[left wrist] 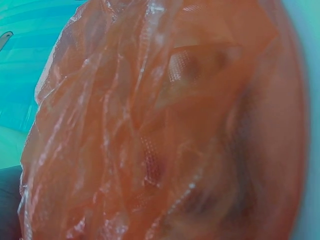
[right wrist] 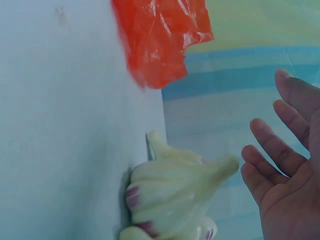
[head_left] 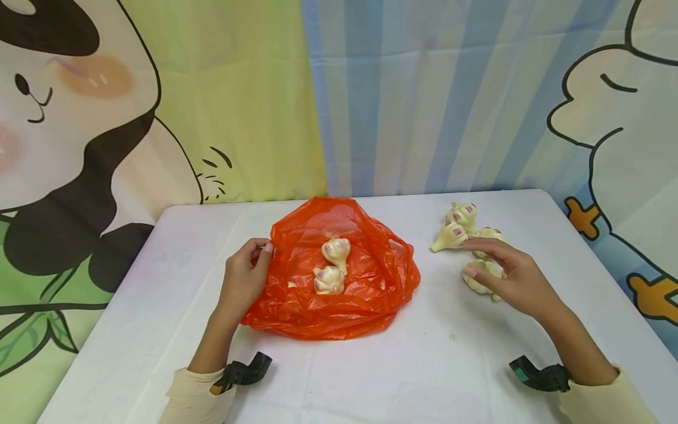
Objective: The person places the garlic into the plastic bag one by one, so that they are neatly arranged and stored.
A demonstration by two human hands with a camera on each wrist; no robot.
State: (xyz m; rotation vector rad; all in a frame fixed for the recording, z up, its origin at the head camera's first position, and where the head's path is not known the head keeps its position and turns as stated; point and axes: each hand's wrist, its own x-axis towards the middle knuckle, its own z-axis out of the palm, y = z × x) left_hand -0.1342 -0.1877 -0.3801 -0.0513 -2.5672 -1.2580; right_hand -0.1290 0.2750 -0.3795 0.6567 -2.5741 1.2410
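A red plastic bag (head_left: 339,318) lies spread open in the head view, with two garlic bulbs (head_left: 336,252) on it. My left hand (head_left: 245,277) pinches the bag's left edge between thumb and fingers. Crinkled see-through bag film (left wrist: 115,125) fills most of the left wrist view and hides what is behind it. On the right, my right hand (head_left: 511,277) hovers over a group of several garlic bulbs (head_left: 451,235), thumb and fingers apart. In the right wrist view its fingers (right wrist: 277,150) are spread and hold nothing, beside a garlic bulb (right wrist: 170,195).
The white table (head_left: 371,383) ends at a curtain (head_left: 402,100) printed with cartoon animals and stripes. A black wrist device (head_left: 246,371) sits on the left forearm, and a similar device (head_left: 542,375) on the right. A small pale scrap (head_left: 292,285) lies on the bag.
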